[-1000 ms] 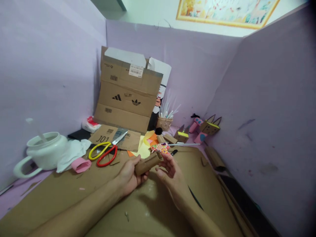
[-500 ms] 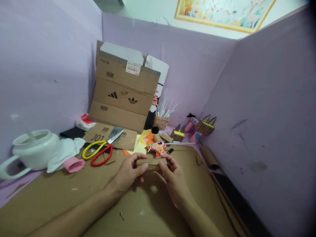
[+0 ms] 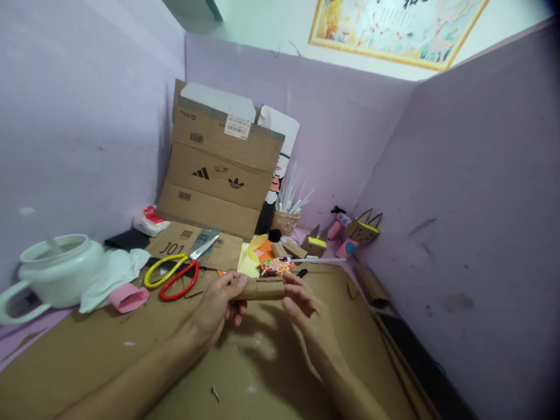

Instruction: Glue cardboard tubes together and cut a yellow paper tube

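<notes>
A short brown cardboard tube (image 3: 264, 289) is held level above the cardboard-covered table (image 3: 175, 361). My left hand (image 3: 223, 300) grips its left end between thumb and fingers. At the other end is my right hand (image 3: 306, 306), thumb and fingers apart; its fingertips are close to the tube's right end, and whether they touch it I cannot tell. A seam or slit runs along the tube's upper side. Just beyond the hands lies a colourful patterned wrapper (image 3: 276, 266).
Scissors (image 3: 190, 265) with yellow and red handles lie left, near a pink paper roll (image 3: 129, 298) and a white pot (image 3: 61, 271). A folded cardboard sheet (image 3: 223, 169) leans at the back. Right stand cardboard animal figures (image 3: 363, 227). A small scrap (image 3: 214, 394) lies in front.
The right fingers have loosened from the tube and spread apart. The left hand still holds it, and the tube has turned slightly. The view has tilted up a little.
</notes>
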{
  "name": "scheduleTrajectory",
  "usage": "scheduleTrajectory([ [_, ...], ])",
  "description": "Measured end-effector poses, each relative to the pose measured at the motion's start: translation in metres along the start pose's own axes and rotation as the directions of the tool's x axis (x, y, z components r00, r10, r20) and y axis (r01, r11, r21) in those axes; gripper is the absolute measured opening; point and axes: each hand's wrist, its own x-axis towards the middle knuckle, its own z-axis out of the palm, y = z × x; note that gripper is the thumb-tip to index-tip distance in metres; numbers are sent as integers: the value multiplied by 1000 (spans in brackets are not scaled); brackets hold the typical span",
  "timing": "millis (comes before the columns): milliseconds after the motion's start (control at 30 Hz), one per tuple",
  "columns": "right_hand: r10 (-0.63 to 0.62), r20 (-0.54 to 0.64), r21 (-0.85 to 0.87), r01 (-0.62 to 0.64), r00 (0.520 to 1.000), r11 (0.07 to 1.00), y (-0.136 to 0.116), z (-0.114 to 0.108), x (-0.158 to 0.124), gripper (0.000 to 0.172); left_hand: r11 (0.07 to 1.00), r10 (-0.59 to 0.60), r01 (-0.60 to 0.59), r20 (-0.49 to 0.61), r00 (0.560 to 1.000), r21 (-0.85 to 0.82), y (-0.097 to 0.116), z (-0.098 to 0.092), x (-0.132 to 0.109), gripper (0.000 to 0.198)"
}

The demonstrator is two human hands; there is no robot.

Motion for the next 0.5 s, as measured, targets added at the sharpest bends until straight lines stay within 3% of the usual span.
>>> scheduleTrajectory([
  [133,58,116,3,-58,992,998,3,4,-5,24,998,-58,56,64,996,43,-3,4,-4,44],
  [267,243,83,120,-252,966,960,6,8,-7,34,994,-48,42,52,998,99,-4,1,-3,47],
  [400,397,1,331,-375,918,866,2,12,-4,41,967,99,-117,87,991,228,-4,-4,-2,63],
  [500,443,24,356,-422,896,834,-1,14,-3,43,882,202,-250,158,966,400,-2,-3,-5,52],
])
